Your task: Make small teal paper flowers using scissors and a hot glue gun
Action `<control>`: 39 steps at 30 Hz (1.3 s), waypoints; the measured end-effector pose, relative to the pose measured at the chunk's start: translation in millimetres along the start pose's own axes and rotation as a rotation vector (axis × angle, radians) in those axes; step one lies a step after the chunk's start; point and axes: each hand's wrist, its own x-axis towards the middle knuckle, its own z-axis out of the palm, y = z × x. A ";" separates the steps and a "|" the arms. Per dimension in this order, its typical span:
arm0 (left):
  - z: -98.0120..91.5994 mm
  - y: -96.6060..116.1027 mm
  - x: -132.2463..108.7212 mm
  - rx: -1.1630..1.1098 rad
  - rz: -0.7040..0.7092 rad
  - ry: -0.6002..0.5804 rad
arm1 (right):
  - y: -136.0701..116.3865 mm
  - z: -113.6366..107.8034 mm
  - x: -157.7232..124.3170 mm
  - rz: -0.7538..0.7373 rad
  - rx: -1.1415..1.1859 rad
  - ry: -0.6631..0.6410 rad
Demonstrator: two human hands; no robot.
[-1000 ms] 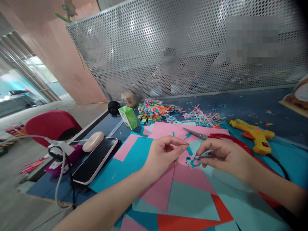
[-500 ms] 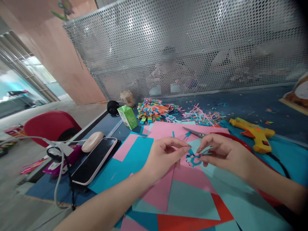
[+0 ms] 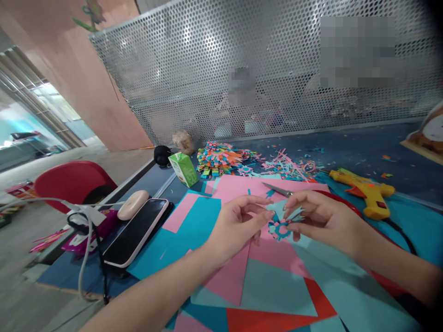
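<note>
My right hand (image 3: 316, 216) pinches a small paper flower (image 3: 279, 229) of pink, blue and pale blue fringed strips, with pale strips sticking out between its fingers. My left hand (image 3: 238, 221) is close by on the flower's left, its index finger raised off the thumb. The left thumb tip is beside a blue strip at the top of the flower; whether they touch is hard to see. Under both hands lie overlapping paper sheets, one of them pink (image 3: 273, 251). Behind the right hand, scissors (image 3: 278, 189) with red handles rest partly hidden.
A yellow glue gun (image 3: 367, 191) lies at right with its cable. Fringed paper flowers (image 3: 218, 159) and cut strips (image 3: 289, 166) are piled at the back. A green carton (image 3: 184, 168), a phone (image 3: 138, 230) and cables are on the left. Perforated metal mesh (image 3: 194, 69) stands behind.
My left index finger has lifted away from the thumb, where the two were together at the blue strip. The right hand still holds the flower in nearly the same place.
</note>
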 end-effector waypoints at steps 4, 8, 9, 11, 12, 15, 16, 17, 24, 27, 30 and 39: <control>0.5 0.5 -0.8 0.035 0.018 0.002 | 1.4 -0.6 1.6 -0.006 -0.030 -0.008; 0.3 -0.7 -1.0 0.038 0.008 0.010 | 3.9 -1.8 0.5 0.000 -0.049 -0.014; 0.2 -0.9 -1.0 0.038 0.002 0.014 | 3.9 -1.9 0.1 0.004 -0.048 -0.019; 0.0 -1.0 -1.1 0.038 -0.009 0.019 | 3.5 -1.9 -0.5 0.014 -0.054 -0.031; 0.0 -0.9 -1.1 0.037 -0.013 0.018 | 3.1 -1.9 -0.6 0.014 -0.062 -0.033; -0.4 -0.6 -1.3 0.032 -0.012 0.008 | 2.4 -2.2 -0.3 0.013 -0.102 -0.024; -0.6 -0.5 -1.3 0.031 -0.009 0.004 | 2.4 -2.3 -0.2 0.015 -0.115 -0.023; -0.8 -0.6 -1.2 0.031 -0.009 0.001 | 2.4 -2.5 0.0 0.015 -0.122 -0.025; -2.8 -2.6 -0.3 0.033 -0.030 -0.017 | 3.2 -3.7 0.7 0.027 -0.111 -0.055; -2.6 -1.9 -0.7 0.040 -0.031 -0.013 | 4.4 -4.4 1.3 0.027 -0.098 -0.063; -1.2 1.4 -1.4 0.042 -0.016 -0.011 | 5.2 -4.3 1.3 0.017 -0.114 -0.062; -4.3 7.5 -0.4 0.034 0.012 0.052 | 4.2 -15.3 -6.4 -0.593 -0.780 -0.031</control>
